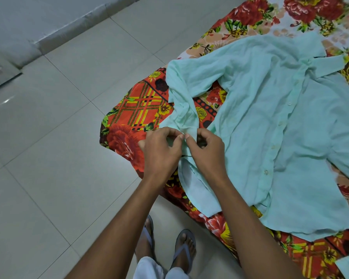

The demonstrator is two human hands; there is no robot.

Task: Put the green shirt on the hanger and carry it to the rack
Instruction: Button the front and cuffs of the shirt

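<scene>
A pale green button-up shirt [270,127] lies spread face up on a floral bedsheet, collar toward the far right, buttons down the middle. Its left sleeve bends down toward the bed's corner. My left hand [161,152] and my right hand [206,154] meet at that sleeve's cuff, both pinching the fabric between thumb and fingers. No hanger or rack shows in this view.
The red, orange and yellow floral bedsheet [137,109] covers a bed whose corner points at me. Pale tiled floor [58,137] stretches to the left. My feet in sandals [181,250] stand at the bed's edge. A wall base [69,27] runs across the far left.
</scene>
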